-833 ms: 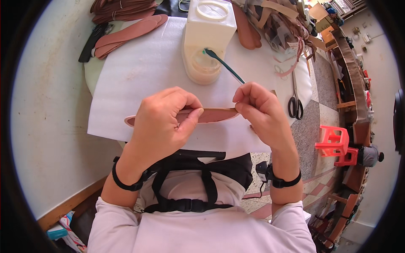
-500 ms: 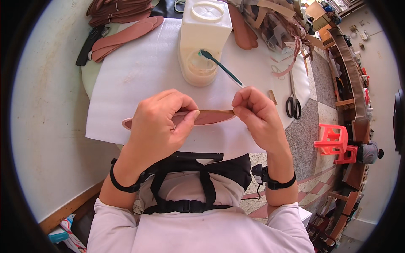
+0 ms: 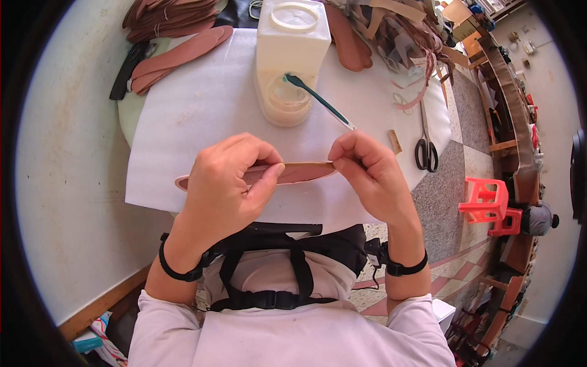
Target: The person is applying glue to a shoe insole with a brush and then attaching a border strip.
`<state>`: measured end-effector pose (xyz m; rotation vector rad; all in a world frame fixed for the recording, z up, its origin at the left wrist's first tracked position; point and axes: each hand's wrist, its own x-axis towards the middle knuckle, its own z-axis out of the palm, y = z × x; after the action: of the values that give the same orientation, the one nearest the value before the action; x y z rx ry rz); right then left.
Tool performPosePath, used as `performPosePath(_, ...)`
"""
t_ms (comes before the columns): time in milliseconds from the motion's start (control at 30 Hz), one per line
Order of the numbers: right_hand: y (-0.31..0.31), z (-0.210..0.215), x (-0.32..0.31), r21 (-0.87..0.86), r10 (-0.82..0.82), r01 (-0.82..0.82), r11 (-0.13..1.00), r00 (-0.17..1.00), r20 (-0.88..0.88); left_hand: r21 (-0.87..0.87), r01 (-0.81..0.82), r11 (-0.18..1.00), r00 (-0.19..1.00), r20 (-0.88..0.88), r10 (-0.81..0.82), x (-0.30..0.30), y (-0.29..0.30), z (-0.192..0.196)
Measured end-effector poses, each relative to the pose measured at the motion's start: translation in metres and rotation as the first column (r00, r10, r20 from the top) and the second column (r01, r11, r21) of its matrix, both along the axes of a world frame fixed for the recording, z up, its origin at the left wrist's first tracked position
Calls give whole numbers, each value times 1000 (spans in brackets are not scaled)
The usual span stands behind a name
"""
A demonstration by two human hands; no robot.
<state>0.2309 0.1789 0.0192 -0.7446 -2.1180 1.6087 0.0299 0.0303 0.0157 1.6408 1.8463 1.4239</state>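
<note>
A reddish-brown insole (image 3: 304, 175) with a pale rim is held up over the white sheet, its long side facing me. My left hand (image 3: 227, 183) pinches its far edge near the middle between thumb and forefinger, hiding part of it. At the right end, my right hand (image 3: 372, 174) pinches the same edge with thumb and bent forefinger. The insole's rounded left end sticks out past my left hand. Just beyond stands a whitish plastic container (image 3: 292, 52) with a low opening holding cream-coloured paste. A green-and-white toothbrush (image 3: 323, 103) rests with its head in that opening.
White foam sheet (image 3: 165, 147) covers the table. Stacked insoles (image 3: 171, 18) and loose insoles (image 3: 181, 58) lie back left, more insoles (image 3: 348, 40) behind the container. Scrap strips (image 3: 403, 33) are heaped back right. Black-handled scissors (image 3: 426, 150) sit at the right edge; red stools (image 3: 486, 200) stand beyond.
My hands and the insole have shifted slightly left, still pinched along the same edge. The whole view has moved a little. Nothing was let go.
</note>
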Motion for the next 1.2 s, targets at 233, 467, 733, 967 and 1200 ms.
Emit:
performPosePath(233,-3,3,-3,229,-11,1,973,999,43,-8,-7,1000,999,34,7,2,0,0)
performPosePath(467,-8,5,-4,433,-48,12,901,996,72,-19,3,1000,999,49,-2,1,-2,1)
performPosePath(733,-9,1,-8,796,-114,50,604,993,24,-34,6,999,1000,31,-5,0,1,0)
performPosePath(967,-12,-16,-2,776,-149,109,621,989,-19,-22,11,1000,1000,-14,-11,-2,0,-1)
performPosePath(1200,-14,-25,-1,757,-124,164,633,986,-110,-21,18,1000,999,-28,-18,0,-1,-1)
